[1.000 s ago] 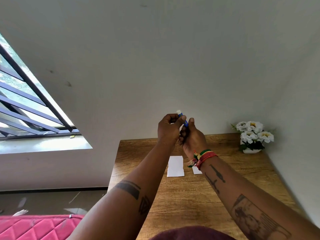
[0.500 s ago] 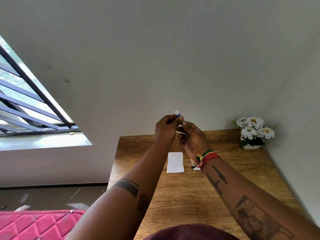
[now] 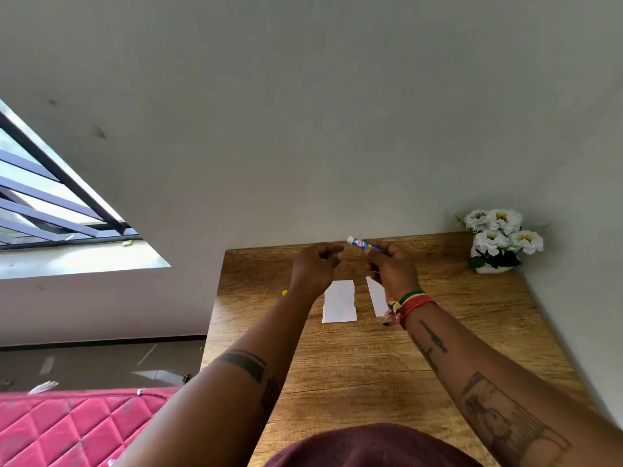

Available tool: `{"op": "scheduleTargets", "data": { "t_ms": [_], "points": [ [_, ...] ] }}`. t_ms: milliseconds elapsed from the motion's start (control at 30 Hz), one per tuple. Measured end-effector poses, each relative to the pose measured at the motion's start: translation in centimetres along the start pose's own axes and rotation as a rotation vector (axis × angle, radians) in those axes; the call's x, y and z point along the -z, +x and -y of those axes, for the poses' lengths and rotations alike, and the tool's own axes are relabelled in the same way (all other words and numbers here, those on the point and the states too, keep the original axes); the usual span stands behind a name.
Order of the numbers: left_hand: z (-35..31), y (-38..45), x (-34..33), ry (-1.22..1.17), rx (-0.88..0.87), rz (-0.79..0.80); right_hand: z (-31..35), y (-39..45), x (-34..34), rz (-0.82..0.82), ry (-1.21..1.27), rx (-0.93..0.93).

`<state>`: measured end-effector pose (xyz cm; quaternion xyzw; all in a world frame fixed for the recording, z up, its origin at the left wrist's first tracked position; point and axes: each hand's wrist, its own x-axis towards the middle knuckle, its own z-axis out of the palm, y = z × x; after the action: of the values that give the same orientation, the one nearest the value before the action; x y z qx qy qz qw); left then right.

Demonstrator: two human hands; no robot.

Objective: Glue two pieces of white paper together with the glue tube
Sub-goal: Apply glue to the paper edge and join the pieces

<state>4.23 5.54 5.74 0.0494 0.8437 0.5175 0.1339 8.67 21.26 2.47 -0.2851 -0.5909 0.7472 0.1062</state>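
While the right hand (image 3: 392,271) fingers pinch the glue tube (image 3: 362,244), left hand (image 3: 313,269) fingers curl, contents hidden

Surface: wooden table (image 3: 387,365), set against the wall.
Middle: two white paper pieces (image 3: 339,301) (image 3: 377,296) lying flat, side by side, apart.
Far right corner: white flower pot (image 3: 499,242).

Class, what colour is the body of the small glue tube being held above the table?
Blue, with a white end, on the small glue tube in the right hand; head view.
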Motion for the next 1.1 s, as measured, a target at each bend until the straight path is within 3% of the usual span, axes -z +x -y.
{"op": "scheduleTargets", "data": {
  "t_ms": [167,433,1100],
  "points": [
    [4.6,1.0,-0.9,0.649,-0.154,0.183,-2.9,1.4,1.7,-0.026,-0.418,0.054],
    [8.4,2.0,-2.2,1.024,-0.195,0.364,-4.8,2.6,1.6,0.126,-0.925,0.209],
    [9.6,2.0,-2.8,1.121,-0.168,0.360,-4.7,2.7,0.9,0.429,-1.429,0.564]
  ]
}}
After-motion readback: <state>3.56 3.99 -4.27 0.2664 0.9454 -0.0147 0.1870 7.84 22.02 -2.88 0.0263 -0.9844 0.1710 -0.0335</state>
